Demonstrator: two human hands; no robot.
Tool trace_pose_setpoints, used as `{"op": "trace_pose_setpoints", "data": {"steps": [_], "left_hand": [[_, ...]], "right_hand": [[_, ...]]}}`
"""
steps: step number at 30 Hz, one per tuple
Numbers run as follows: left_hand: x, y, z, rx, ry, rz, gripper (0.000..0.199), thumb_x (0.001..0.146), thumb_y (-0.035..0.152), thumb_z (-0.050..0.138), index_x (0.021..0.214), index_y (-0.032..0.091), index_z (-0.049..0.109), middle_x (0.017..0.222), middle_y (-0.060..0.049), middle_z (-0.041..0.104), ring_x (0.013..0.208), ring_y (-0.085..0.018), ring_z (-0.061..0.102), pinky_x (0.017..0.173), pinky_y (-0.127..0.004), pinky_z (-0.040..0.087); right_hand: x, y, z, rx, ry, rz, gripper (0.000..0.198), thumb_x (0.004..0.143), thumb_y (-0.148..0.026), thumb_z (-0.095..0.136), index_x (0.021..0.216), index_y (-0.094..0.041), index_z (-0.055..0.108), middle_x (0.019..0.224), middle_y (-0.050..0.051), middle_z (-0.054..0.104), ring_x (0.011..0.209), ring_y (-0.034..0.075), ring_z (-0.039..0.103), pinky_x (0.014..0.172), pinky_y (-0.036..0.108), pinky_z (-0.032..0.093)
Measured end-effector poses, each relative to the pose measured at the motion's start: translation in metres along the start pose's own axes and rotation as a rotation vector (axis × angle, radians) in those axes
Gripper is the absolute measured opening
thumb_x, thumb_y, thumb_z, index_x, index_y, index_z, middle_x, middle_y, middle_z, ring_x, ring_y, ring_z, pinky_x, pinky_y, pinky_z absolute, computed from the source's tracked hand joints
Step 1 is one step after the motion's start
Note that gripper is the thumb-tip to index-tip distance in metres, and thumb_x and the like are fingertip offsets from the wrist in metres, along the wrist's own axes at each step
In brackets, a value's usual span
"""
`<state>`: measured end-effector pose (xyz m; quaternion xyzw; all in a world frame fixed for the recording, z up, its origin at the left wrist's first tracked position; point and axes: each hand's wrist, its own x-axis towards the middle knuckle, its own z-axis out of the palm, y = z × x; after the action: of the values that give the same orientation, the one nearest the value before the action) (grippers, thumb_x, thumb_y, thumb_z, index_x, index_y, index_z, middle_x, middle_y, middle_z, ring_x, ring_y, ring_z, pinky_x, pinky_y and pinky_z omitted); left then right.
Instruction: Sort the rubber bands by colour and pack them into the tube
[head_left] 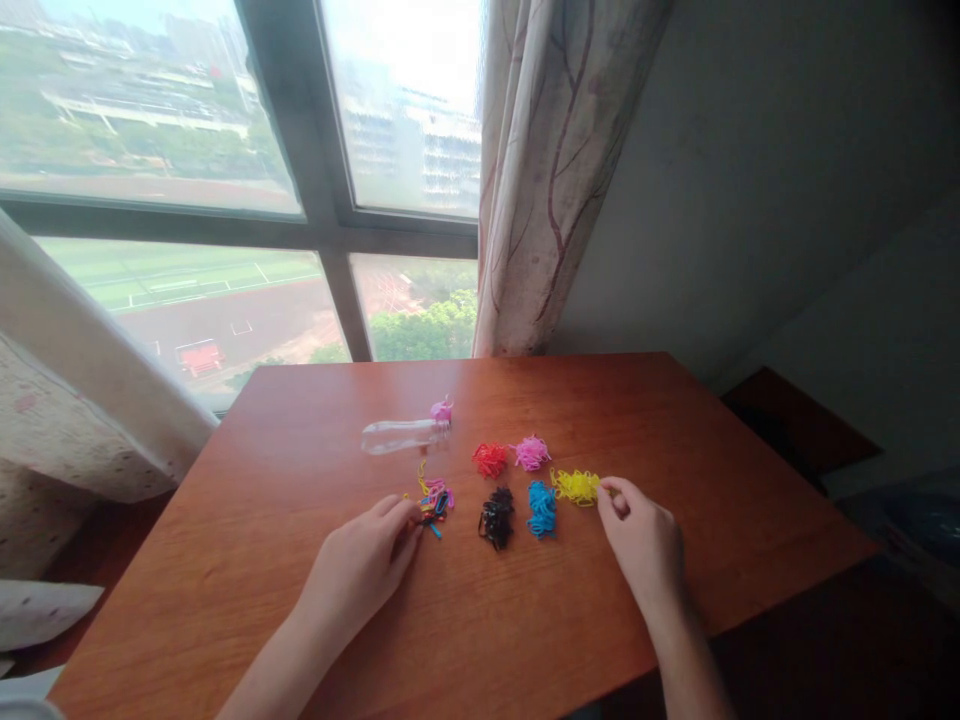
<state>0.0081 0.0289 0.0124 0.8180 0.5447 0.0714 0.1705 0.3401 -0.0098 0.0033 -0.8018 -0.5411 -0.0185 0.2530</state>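
Observation:
Small rubber bands lie on the table in colour groups: red (490, 460), pink (532, 453), black (496, 518), blue (541, 510) and yellow (576, 487). To their left is a smaller mixed pile of rubber bands (438, 500). My left hand (375, 545) rests at this mixed pile's near left edge, fingers pinched together; what they hold is hidden. My right hand (641, 530) pinches at the right end of the yellow group, its fingertips touching the yellow bands. Behind the mixed pile, a clear bottle (397, 436) lies on its side, with a pink piece (442, 409) at its right end.
The brown wooden table (300, 420) stands against a large window with a dark frame (300, 120). Patterned curtains (551, 170) hang on both sides. A grey wall is at the right, and a dark brown surface (810, 425) lies beyond the table's right edge.

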Motion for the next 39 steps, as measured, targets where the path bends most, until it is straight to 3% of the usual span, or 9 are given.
{"op": "trace_pose_setpoints", "data": {"steps": [5,17,22,28,32,39], "left_hand": [[0.0,0.001,-0.001,-0.008,-0.005,-0.02,0.021,0.096,0.027,0.038,0.093,0.026,0.06,0.098,-0.002,0.066,0.085,-0.019,0.068,0.07,-0.026,0.045],[-0.001,-0.003,0.002,-0.072,0.004,0.015,0.02,0.096,0.025,0.038,0.094,0.025,0.059,0.099,-0.003,0.066,0.088,-0.02,0.067,0.072,-0.028,0.045],[0.0,-0.003,0.001,-0.073,-0.009,0.012,0.02,0.096,0.025,0.039,0.091,0.024,0.058,0.096,-0.003,0.065,0.085,-0.02,0.066,0.072,-0.028,0.045],[-0.001,-0.002,-0.001,-0.065,0.01,-0.004,0.019,0.095,0.026,0.04,0.091,0.024,0.058,0.093,-0.002,0.065,0.083,-0.019,0.066,0.069,-0.026,0.044],[-0.002,-0.003,-0.001,-0.074,0.028,-0.005,0.017,0.094,0.025,0.042,0.089,0.024,0.058,0.091,-0.002,0.064,0.081,-0.019,0.065,0.069,-0.026,0.043],[0.0,-0.001,-0.004,-0.193,0.115,0.031,0.013,0.088,0.019,0.047,0.088,0.023,0.06,0.083,0.0,0.065,0.075,-0.016,0.061,0.067,-0.024,0.043]], "right_hand": [[0.004,0.013,0.008,-0.014,-0.031,0.04,0.03,0.09,-0.037,0.047,0.093,-0.022,0.072,0.069,0.004,0.07,0.061,0.019,0.062,0.053,0.027,0.03],[0.004,0.004,-0.001,-0.017,-0.02,0.051,0.031,0.088,-0.039,0.048,0.095,-0.022,0.073,0.071,0.005,0.071,0.063,0.021,0.063,0.055,0.027,0.033],[-0.007,-0.026,-0.005,0.102,0.015,-0.047,0.029,0.091,-0.036,0.048,0.094,-0.021,0.073,0.072,0.006,0.072,0.065,0.02,0.065,0.059,0.026,0.037],[-0.042,-0.084,0.01,0.288,-0.168,-0.258,0.022,0.094,-0.023,0.048,0.093,-0.022,0.07,0.081,0.003,0.073,0.07,0.015,0.067,0.066,0.022,0.039],[-0.064,-0.115,0.021,0.266,-0.288,-0.355,0.019,0.091,-0.015,0.051,0.09,-0.023,0.068,0.077,0.0,0.072,0.07,0.015,0.066,0.063,0.023,0.035],[-0.086,-0.129,0.033,0.267,-0.371,-0.434,0.017,0.089,-0.012,0.052,0.085,-0.023,0.064,0.077,-0.001,0.071,0.07,0.014,0.065,0.062,0.023,0.034]]}}
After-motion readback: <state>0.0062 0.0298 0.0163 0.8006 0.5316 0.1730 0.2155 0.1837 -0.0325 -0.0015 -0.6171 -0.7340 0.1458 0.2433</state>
